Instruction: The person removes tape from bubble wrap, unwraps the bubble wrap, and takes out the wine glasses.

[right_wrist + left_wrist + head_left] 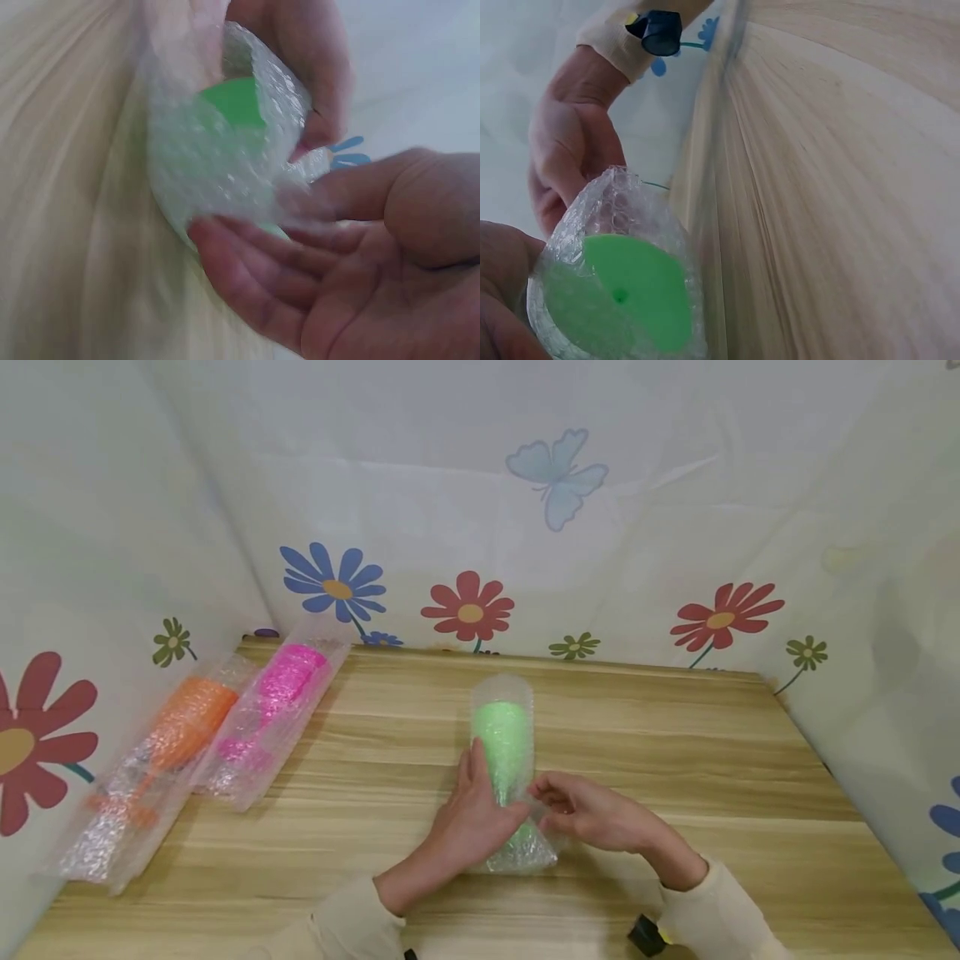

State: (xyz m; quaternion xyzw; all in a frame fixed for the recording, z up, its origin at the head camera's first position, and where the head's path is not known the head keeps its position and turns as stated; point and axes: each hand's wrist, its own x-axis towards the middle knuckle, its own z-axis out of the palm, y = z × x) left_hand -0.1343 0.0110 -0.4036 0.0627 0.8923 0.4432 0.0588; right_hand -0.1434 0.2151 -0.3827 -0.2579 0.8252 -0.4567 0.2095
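A green goblet (501, 731) lies on the table inside a clear bubble-wrap sleeve (517, 858). Its round green base (656, 281) shows through the sleeve's near end in the left wrist view. My left hand (472, 818) holds the wrapped goblet from the left, fingers along its side and thumb across the top. At the sleeve's right edge, my right hand (592, 810) pinches the bubble wrap between thumb and fingers; the right wrist view shows this hand (330, 277) with the wrap's loose edge at its fingertips.
Two more bubble-wrapped goblets, one pink (288, 681) and one orange (191, 718), lie slanted at the table's left side. The wooden table (675, 743) meets a flower-printed cloth (600, 552) at the back and sides.
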